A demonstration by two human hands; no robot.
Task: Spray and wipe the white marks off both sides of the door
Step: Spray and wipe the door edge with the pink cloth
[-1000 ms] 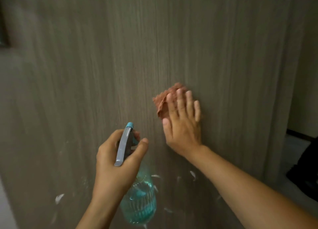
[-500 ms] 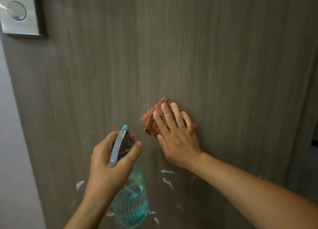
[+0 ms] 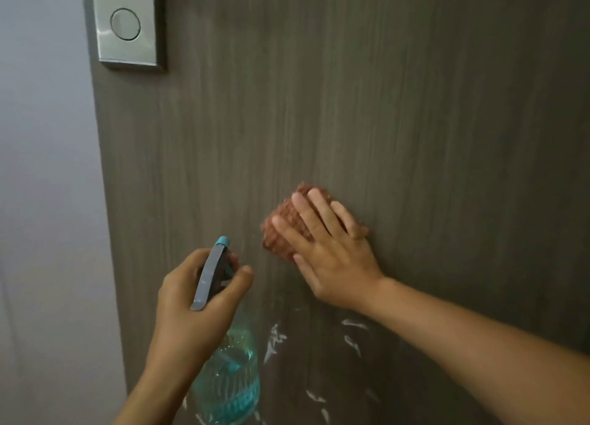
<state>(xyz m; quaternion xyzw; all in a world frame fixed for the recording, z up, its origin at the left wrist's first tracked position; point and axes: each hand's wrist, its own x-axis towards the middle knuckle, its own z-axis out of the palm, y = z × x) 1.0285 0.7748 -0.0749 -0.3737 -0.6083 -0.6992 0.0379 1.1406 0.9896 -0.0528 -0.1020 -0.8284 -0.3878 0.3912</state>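
Pressing cloth (image 3: 289, 229) on door (image 3: 383, 121) under flat right hand (image 3: 332, 258), left hand (image 3: 194, 300) gripping spray bottle (image 3: 230, 376)

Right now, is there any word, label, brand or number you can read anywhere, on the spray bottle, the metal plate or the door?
None: no readable text in this view.
Spray bottle: no label visible on the side shown.
Metal plate: plain, only a round disc.
Door: only wood grain and white marks, which are smears, not writing.
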